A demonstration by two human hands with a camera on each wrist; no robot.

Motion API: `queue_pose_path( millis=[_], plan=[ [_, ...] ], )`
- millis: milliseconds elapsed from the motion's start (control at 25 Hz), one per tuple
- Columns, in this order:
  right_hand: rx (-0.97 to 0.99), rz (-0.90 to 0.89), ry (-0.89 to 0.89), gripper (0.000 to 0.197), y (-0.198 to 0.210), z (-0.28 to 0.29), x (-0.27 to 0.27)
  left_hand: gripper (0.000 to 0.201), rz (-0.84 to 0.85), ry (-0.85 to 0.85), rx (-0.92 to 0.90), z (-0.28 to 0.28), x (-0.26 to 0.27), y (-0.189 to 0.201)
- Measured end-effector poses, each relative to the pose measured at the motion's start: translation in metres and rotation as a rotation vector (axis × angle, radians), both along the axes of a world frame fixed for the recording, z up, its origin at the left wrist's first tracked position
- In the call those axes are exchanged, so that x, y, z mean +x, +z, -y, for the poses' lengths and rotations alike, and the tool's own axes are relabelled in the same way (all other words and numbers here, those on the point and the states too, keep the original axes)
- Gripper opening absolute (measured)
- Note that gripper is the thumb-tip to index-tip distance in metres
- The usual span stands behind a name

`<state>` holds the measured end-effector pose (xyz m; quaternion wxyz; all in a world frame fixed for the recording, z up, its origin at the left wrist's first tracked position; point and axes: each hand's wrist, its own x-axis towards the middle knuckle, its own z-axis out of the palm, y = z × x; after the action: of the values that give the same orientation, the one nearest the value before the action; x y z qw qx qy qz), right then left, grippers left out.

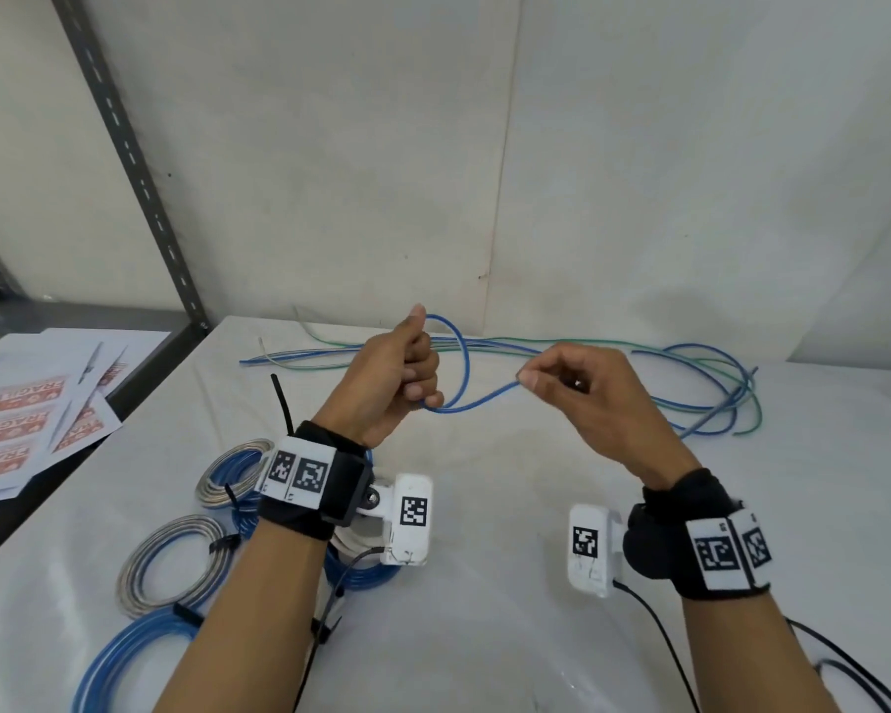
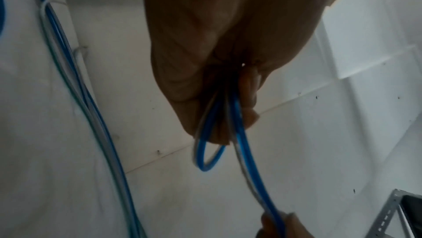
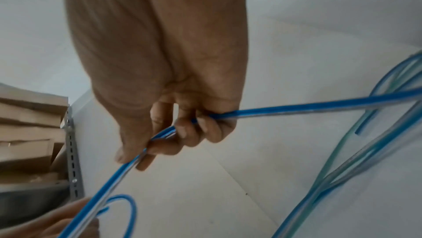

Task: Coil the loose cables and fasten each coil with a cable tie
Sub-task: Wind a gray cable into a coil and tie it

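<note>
White sheeting covers the counter [image 1: 484, 584], which runs up to a pale wall; a grey slotted metal upright [image 1: 124, 156] stands at the far left corner, with printed orange-and-white label sheets [image 1: 27, 419] spread on a lower surface beside it. Along the far edge of the counter lies a loose bundle of blue and green cables [image 1: 711, 383], uncoiled, trailing from left to a tangle of bends at the right. On the near left of the counter sit finished coils [image 1: 171, 563], blue and clear-silver, each cinched with a black cable tie [image 1: 217, 545]; one tie tail sticks upward behind the left wrist. Both hands are raised above the counter mid-field, each with a banded wrist camera. Left hand [image 1: 397, 378]: fingers curled into a fist round a small loop of the blue cable [image 1: 477, 401], thumb up; the left wrist view shows two strands passing through the closed fingers [image 2: 248, 101] and a short loop hanging out below. Right hand [image 1: 587, 398]: thumb and fingertip pinch the same blue cable near the left hand; the right wrist view shows it running across the curled fingers [image 3: 200, 128] and off towards the loose bundle. The span between the hands sags slightly.
</note>
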<state>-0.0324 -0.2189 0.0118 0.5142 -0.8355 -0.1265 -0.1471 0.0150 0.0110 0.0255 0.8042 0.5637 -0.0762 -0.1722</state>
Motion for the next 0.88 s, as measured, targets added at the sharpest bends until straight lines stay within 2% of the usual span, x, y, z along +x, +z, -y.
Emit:
queue_pose_path(
  millis=[80, 200, 240, 360, 480, 560, 640, 760, 840, 880],
  plan=[
    [0.0, 0.019, -0.042, 0.009, 0.001, 0.001, 0.0, 0.055, -0.064, -0.087, -0.07, 0.003, 0.0, -0.003],
    [-0.126, -0.168, 0.11, 0.006, 0.0, -0.002, -0.004, 0.056, -0.104, -0.201, -0.153, 0.003, 0.001, -0.003],
    [-0.089, -0.174, 0.141, 0.008, 0.0, -0.007, -0.004, 0.056, -0.09, -0.234, -0.126, 0.005, 0.0, -0.004],
    [0.165, 0.012, 0.089, 0.028, 0.003, -0.028, -0.003, 0.057, -0.012, -0.35, 0.063, 0.017, -0.011, -0.006],
    [0.237, 0.075, 0.085, 0.02, 0.004, -0.035, -0.003, 0.057, 0.057, -0.419, 0.184, 0.024, -0.017, -0.008],
    [0.266, 0.071, 0.075, 0.018, 0.005, -0.031, -0.004, 0.053, 0.107, -0.382, 0.234, 0.025, -0.016, -0.007],
    [0.305, 0.073, 0.048, 0.014, 0.006, -0.028, -0.005, 0.047, 0.186, -0.265, 0.29, 0.027, -0.016, -0.009],
    [0.28, 0.094, -0.02, 0.01, 0.003, -0.031, -0.005, 0.042, 0.303, -0.161, 0.346, 0.031, -0.017, -0.011],
    [0.296, 0.061, -0.051, 0.018, -0.001, -0.035, -0.003, 0.044, 0.295, -0.086, 0.255, 0.033, -0.016, -0.01],
    [0.307, -0.026, -0.041, 0.03, -0.002, -0.037, -0.002, 0.044, 0.269, -0.033, 0.142, 0.033, -0.014, -0.009]
  ],
)
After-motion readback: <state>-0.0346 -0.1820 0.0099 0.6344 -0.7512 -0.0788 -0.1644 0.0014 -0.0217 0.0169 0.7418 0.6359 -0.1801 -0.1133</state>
